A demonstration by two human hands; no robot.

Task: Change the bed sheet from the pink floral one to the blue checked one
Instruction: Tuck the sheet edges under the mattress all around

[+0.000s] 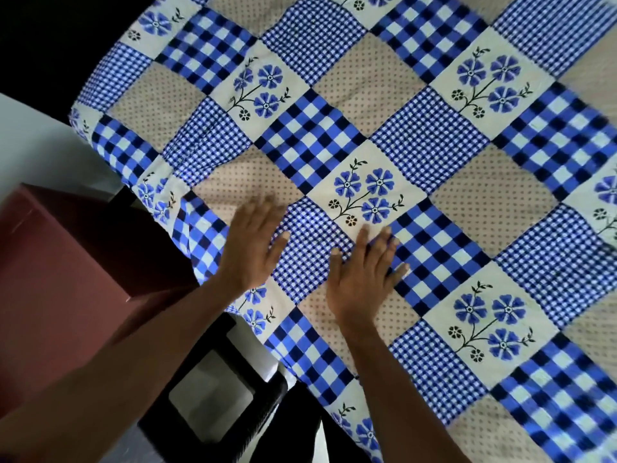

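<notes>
The blue checked sheet (434,145) lies spread across nearly the whole view, with one flower square (364,198) close to the hands serving as the marker for everything else. The pink floral sheet is nowhere in view, so the job looks to be at the smoothing stage.

Both hands lie flat on the cloth and grasp nothing. The right hand (360,279) sits just below the flower square, fingers straight and spread, the tips almost at the square's lower corner. The left hand (253,248) lies down and to the left of it, fingers likewise extended. Its outline is blurred, so it is probably in mid-sweep.

To do this step well, the palms should press lightly and slide outward from the flower square toward the near left edge, pushing slack off the side rather than bunching it between the hands. The cloth is gathered in small ridges up and left of the flower square. It also hangs in a loose fold further left of the left hand, where the sheet drops over the edge. Those are the places that need the stroke. Sweeping with open palms suits thin cotton like this, since pinching would raise new creases.

A maroon box (66,262) stands well to the left of the flower square. A black stool (213,396) stands below and to its left. Both are close against the hanging edge and could catch the overhang when it is tucked.
</notes>
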